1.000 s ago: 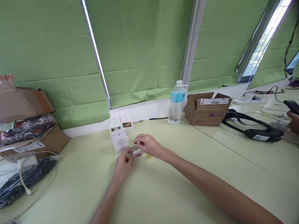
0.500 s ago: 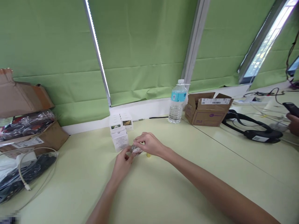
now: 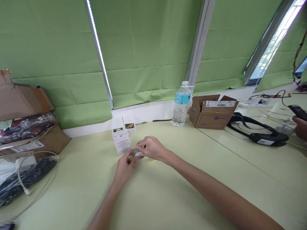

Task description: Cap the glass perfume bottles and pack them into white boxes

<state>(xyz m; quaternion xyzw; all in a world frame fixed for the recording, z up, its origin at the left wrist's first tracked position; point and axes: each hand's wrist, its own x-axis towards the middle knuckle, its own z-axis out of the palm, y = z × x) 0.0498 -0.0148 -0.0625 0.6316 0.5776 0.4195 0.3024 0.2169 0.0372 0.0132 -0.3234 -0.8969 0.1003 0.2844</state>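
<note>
Low over the table, my left hand (image 3: 125,164) is closed around the near left side of a small clear, shiny container (image 3: 138,154) with dark contents and a pale reddish patch. The fingers of my right hand (image 3: 152,148) pinch together at its top; whether they grip its rim or something smaller is hidden. A small yellow piece (image 3: 151,159) stands on the table just under my right hand. Directly behind my left hand is a white printed carton (image 3: 121,142), with more small white boxes (image 3: 129,125) bearing flower pictures behind it.
A water bottle (image 3: 181,105) and an open cardboard box (image 3: 212,113) stand at the back, near a black headset (image 3: 266,137). On the left are cartons (image 3: 45,137) and bagged cables (image 3: 31,175). Another person's hand (image 3: 301,127) holds a dark device at the right edge.
The view has shifted very slightly. Both hands stay on the small container, which appears turned or tilted a little; otherwise things stand as before.
</note>
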